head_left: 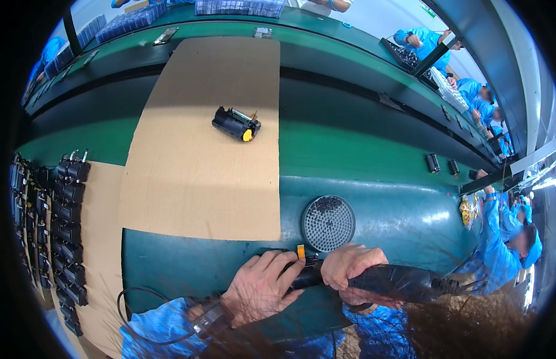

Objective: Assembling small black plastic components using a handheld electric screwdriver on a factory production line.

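Observation:
In front of me, my left hand point(260, 288) steadies a black part on the green bench. An orange ribbon cable point(300, 251) sticks up from it by my fingertips; the rest of the part is mostly covered. My right hand point(352, 269) is wrapped round a black electric screwdriver point(406, 283), whose front end points left at the part. Just beyond my right hand sits a round grey dimpled dish point(328, 227) with a dark heap of screws at its far side. Farther off, a black module point(233, 124) with a yellow spot lies on a cardboard sheet point(200, 185).
Rows of black modules point(68, 230) stand on cardboard at the left. A black cord point(125, 305) runs to my left wrist strap. Two small black parts point(432, 163) lie at the right, near a golden pile point(468, 211). A co-worker point(496, 239) in blue sits close at the right.

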The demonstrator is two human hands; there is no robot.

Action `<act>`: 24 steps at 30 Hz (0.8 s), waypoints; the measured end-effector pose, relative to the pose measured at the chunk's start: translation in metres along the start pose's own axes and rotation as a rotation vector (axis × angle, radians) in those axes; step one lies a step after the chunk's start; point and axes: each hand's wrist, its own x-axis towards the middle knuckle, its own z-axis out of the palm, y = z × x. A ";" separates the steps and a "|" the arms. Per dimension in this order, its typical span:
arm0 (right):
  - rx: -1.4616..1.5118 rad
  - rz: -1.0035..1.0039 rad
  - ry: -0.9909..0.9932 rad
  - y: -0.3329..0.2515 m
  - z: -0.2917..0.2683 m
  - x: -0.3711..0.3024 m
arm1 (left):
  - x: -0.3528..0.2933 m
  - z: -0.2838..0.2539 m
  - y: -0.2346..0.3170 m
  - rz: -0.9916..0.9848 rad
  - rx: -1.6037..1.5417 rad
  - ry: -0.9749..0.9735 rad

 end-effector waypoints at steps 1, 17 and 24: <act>0.001 0.003 -0.001 -0.001 0.000 -0.001 | -0.001 0.000 0.000 0.003 0.006 0.002; -0.224 0.072 0.395 -0.024 -0.006 0.053 | -0.004 0.004 0.000 0.015 0.029 -0.016; -0.292 0.084 0.487 -0.026 -0.035 0.046 | 0.004 0.013 0.002 0.082 -0.005 -0.013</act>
